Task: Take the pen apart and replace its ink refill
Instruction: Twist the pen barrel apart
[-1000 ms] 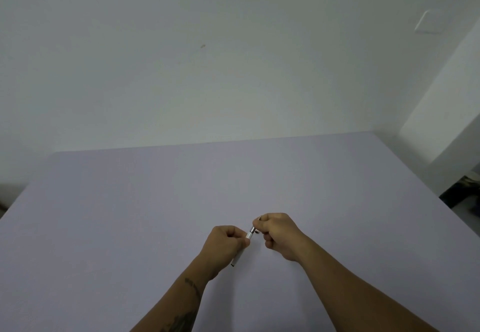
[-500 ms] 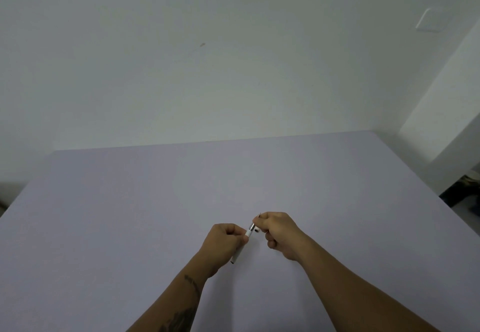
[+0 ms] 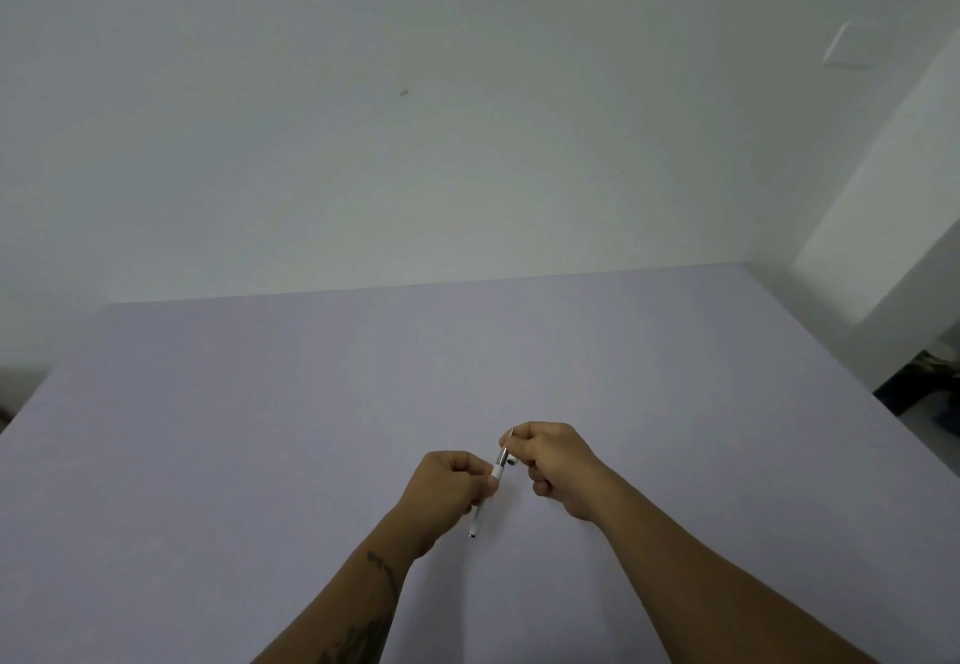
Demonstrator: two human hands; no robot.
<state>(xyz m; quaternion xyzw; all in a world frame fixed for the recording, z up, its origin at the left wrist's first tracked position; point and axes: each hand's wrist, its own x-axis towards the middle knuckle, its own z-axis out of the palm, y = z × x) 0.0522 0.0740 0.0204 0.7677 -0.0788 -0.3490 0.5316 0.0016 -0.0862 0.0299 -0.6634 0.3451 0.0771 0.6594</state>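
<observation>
A slim white pen [image 3: 498, 467] with a silvery front section is held between both hands above the lavender table [image 3: 260, 429]. My left hand [image 3: 447, 489] is closed around the pen's white barrel, and the barrel's dark-tipped rear end pokes out below the fist. My right hand [image 3: 553, 460] pinches the silvery tip section at the pen's upper end, where a thin point sticks out above the fingers. Most of the barrel is hidden inside my left fist. A small dark-ended part shows just under my right fingers, too small to tell what it is.
The table's far edge meets a plain white wall [image 3: 415, 117]. Its right edge borders a white pillar [image 3: 883, 195], with dark objects on the floor [image 3: 930, 382] beyond it. A white wall plate [image 3: 849, 45] is at the upper right.
My right hand has shifted slightly up and away from the left, so a little more of the silvery tip section shows between the hands. The left hand has barely moved.
</observation>
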